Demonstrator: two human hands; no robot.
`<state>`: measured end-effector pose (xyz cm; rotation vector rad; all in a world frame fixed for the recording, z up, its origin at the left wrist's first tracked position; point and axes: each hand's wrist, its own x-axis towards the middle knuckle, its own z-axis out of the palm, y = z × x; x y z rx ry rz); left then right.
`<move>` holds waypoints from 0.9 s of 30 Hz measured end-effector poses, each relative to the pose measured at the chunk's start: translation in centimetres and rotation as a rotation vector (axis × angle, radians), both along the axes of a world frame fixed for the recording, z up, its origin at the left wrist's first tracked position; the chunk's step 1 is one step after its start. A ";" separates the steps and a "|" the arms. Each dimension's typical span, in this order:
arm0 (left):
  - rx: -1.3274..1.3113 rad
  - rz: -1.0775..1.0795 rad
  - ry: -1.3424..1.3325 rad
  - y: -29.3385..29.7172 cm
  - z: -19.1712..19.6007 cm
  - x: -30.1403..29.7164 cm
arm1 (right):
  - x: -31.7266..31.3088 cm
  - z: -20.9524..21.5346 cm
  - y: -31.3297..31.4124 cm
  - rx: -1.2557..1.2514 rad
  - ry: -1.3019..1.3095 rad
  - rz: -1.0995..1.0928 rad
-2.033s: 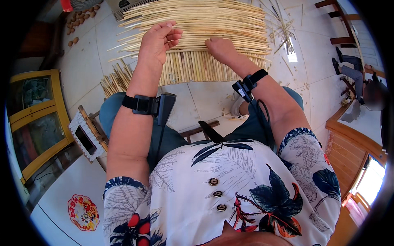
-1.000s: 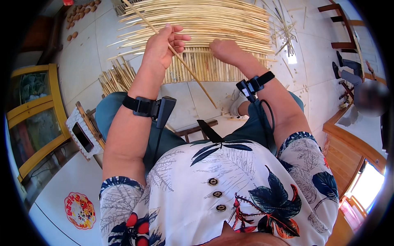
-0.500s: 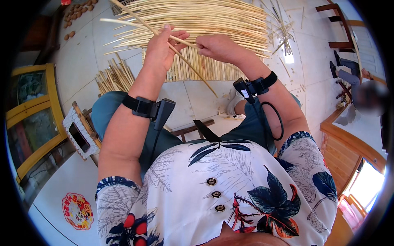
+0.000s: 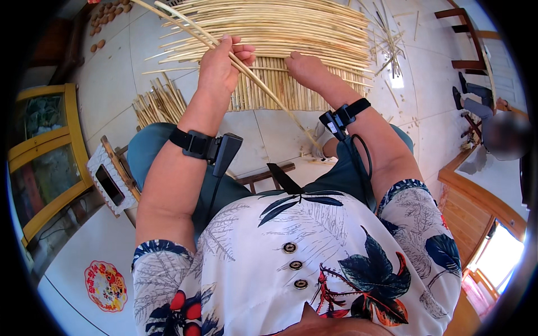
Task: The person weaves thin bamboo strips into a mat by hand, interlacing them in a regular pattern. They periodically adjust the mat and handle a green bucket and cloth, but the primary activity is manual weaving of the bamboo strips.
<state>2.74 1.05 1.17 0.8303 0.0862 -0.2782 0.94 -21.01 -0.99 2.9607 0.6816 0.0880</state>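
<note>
My left hand (image 4: 227,61) pinches two pale sticks (image 4: 264,88) aslant. My curled right hand (image 4: 307,68) is at the sticks row's (image 4: 280,25) near edge; its grip I cannot tell. Probably I am gathering; next calls for separating one carefully.

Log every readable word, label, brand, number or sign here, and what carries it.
No text is clearly legible.
Red-edged scalloped decoration on the white surface: character-like print, too small.
White label on the black forearm device, right side: too small.
Dark buttons on the floral shirt: any marks too small.
</note>
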 end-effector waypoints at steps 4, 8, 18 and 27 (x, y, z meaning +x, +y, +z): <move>0.043 -0.022 0.006 -0.1 0.2 -0.2 | 0.1 0.7 0.0 -0.013 0.057 0.018; 0.089 -0.011 0.011 0.3 0.1 -0.3 | 0.2 3.4 0.0 0.050 0.011 0.104; 0.111 0.001 0.103 -0.8 -1.0 -0.7 | -0.9 6.7 1.7 0.301 0.062 0.117; -0.031 0.073 -0.002 -0.1 -0.8 -0.5 | 0.2 4.5 1.7 0.313 -0.006 0.050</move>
